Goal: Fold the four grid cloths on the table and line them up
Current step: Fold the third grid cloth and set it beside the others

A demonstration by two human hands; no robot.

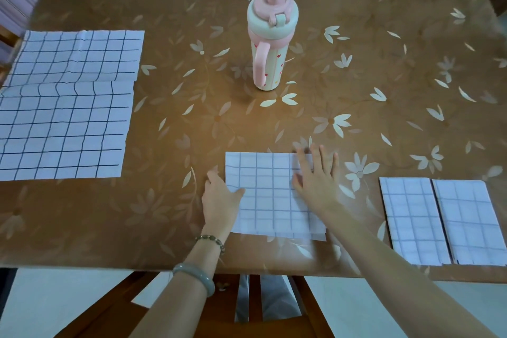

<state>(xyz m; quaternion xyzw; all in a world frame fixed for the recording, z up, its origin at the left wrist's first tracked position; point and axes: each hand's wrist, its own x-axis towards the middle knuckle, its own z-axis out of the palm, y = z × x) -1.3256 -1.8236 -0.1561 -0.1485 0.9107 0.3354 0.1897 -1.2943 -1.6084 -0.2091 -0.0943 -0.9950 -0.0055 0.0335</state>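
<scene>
**Risks, left to right.** The unfolded grid cloth [63,118] lies flat at the far left of the surface [384,63]. It is probably the last one left to fold, and dragging it across the surface could crumple it. The middle grid cloth [263,195], near the front edge, is partly folded, and its layers sit staggered at the near right corner. A further fold made now would likely lock in that offset, so the piece would not match the two folded cloths [411,217] lying side by side at the right. A sweeping forearm could also tip the pink water bottle [270,41], which stands upright behind the middle cloth, well apart.

**Hands.** The left hand [219,195] sits at the middle cloth's left edge with the thumb over the fabric — whether the fingers tuck beneath the edge cannot be told. The right hand [315,181] lies flat with fingers straight and spread, pressing the cloth's right portion — it grips nothing.
</scene>
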